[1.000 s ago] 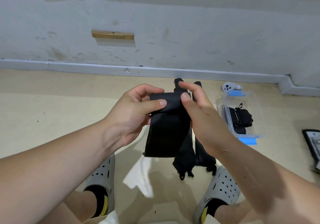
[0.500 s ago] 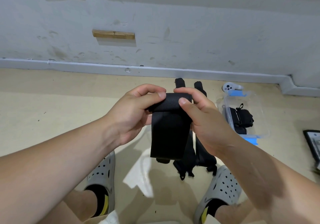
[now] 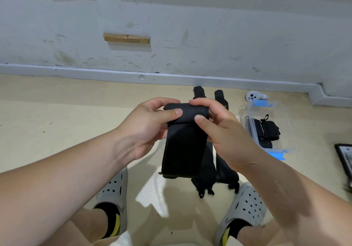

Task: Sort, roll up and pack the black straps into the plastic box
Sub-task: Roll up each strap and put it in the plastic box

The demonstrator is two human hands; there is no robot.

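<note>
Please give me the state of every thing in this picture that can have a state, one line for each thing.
Held strap: rolled at its top end, the rest hangs down unrolled.
Left hand: grip closed on the roll.
Right hand: grip closed on the roll.
Two straps on the floor: lying flat, unrolled.
Plastic box: open, no lid on it, black straps already inside.
White controller: lying on the floor behind the box.

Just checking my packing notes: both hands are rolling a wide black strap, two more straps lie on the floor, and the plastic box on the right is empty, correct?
Not quite. The head view shows the plastic box already holds black straps. The rest stands: the left hand and right hand roll the wide black strap, with two more straps on the floor.
</note>
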